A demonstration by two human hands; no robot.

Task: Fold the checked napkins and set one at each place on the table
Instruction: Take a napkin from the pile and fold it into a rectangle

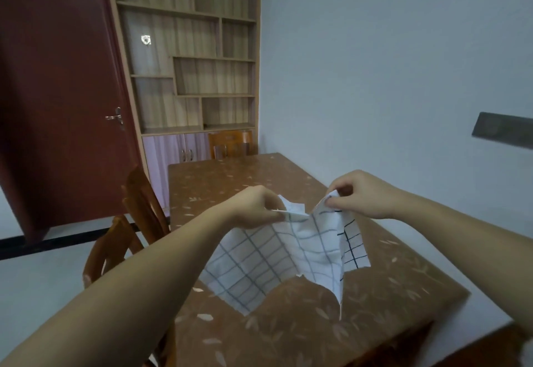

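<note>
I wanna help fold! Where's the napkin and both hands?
checked napkin [274,257], head view, middle of the cloth.
left hand [256,208], head view, back of the hand.
right hand [363,193], head view, back of the hand.

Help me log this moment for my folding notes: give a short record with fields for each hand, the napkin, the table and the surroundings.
left hand: pinches one upper corner of the napkin
right hand: pinches the other upper corner
napkin: white with checks, hanging open between the hands over the table, not yet folded
table: brown top with a leaf pattern
chairs: wooden, two along the left side, one at the far end
background: wooden shelf unit beside a dark red door
</note>
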